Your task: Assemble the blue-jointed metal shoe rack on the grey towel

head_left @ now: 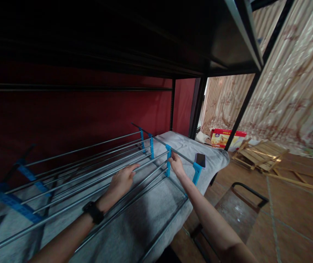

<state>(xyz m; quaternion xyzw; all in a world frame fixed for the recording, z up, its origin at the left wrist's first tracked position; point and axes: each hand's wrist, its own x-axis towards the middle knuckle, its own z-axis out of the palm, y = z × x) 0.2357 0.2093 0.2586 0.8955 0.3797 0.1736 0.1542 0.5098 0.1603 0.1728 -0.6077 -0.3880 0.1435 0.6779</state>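
The right grip [176,163] is closed about a blue plastic bracket [168,160]; left of it, the left grip [122,181] spreads loosely over slim, round metal rods [14,237]. Beneath both, the rack [152,147] looks mostly assembled, though whether every joint is seated I can't tell. Under everything, fuzzy gray blanket [129,233].

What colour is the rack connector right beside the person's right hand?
The connector is bright blue, seen best in the head view.
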